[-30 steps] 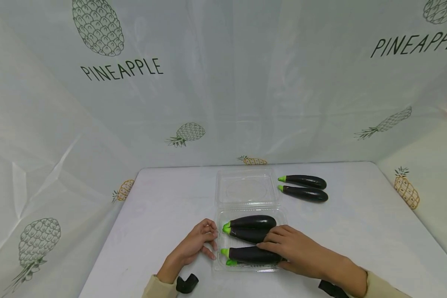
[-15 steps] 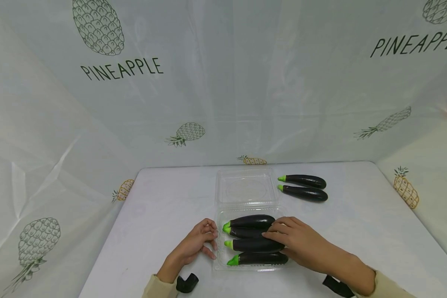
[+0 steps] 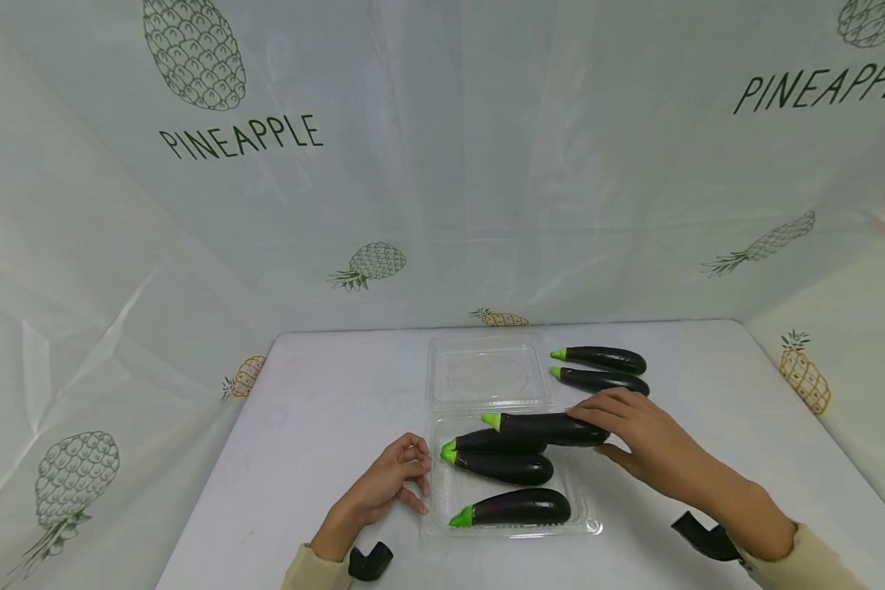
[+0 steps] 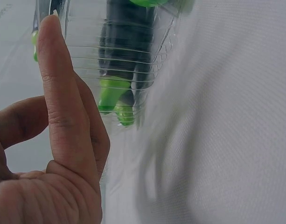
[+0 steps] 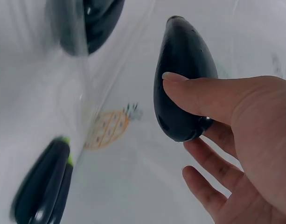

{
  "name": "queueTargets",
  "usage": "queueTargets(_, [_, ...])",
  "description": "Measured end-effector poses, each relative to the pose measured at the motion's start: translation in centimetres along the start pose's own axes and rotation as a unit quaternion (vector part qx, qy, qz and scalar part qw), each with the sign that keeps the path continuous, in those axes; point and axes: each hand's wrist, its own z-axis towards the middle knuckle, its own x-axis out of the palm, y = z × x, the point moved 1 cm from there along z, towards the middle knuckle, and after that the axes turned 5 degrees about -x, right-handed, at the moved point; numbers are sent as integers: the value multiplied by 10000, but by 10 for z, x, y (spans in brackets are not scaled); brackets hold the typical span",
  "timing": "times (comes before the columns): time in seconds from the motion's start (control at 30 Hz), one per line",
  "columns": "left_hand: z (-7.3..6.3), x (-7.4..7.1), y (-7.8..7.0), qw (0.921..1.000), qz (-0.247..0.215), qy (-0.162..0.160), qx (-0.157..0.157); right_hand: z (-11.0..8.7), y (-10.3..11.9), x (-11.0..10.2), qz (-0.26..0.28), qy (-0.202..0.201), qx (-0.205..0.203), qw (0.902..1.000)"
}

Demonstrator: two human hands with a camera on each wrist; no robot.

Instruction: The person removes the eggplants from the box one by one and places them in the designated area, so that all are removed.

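Note:
My right hand point(image 3: 649, 438) pinches an eggplant point(image 3: 538, 428) by its rounded end, thumb on one side, and holds it above the back of a clear plastic clamshell box point(image 3: 479, 492). In the right wrist view, this held eggplant point(image 5: 184, 56) points away from the palm. Three more lie in the box: two side by side at the back, the rear one partly hidden, and a front eggplant point(image 3: 524, 507) apart from them. Against the box's left edge rests my left hand point(image 3: 394, 478), fingers loosely bent and holding nothing; the left wrist view shows its index finger point(image 4: 63, 93) straight beside the box wall.
The box's clear lid point(image 3: 490, 373) lies folded back on the white table point(image 3: 339, 393). Right of the lid are two eggplants point(image 3: 605, 358), the nearer partly behind my right hand. A pineapple-print curtain point(image 3: 487, 180) hangs behind the table.
My right hand has lifted one eggplant from among those in the box and moved it back and to the right. A gap now shows before the front eggplant. The left hand stays still.

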Motion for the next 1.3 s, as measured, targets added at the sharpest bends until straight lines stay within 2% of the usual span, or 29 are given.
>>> queueTargets(0.27, [-2,0,0,10000,-26,0,-31,-20,-31,-6,-172,-60,523,9985])
queueTargets(0.53, [-2,1,-1,10000,-23,7,-18,-39,-50,-6,-228,-42,1098,9937])
queueTargets(0.8, [-3,2,-2,10000,-25,-6,-26,-57,-68,2,-271,-96,1259,9916])
queueTargets(1.13, [-2,1,-2,10000,-20,-10,-45,-73,-79,14,-46,201,1609,9868])
queueTargets(1.3, [-1,1,-2,10000,-19,1,-30,-78,-84,18,-24,227,1758,9842])
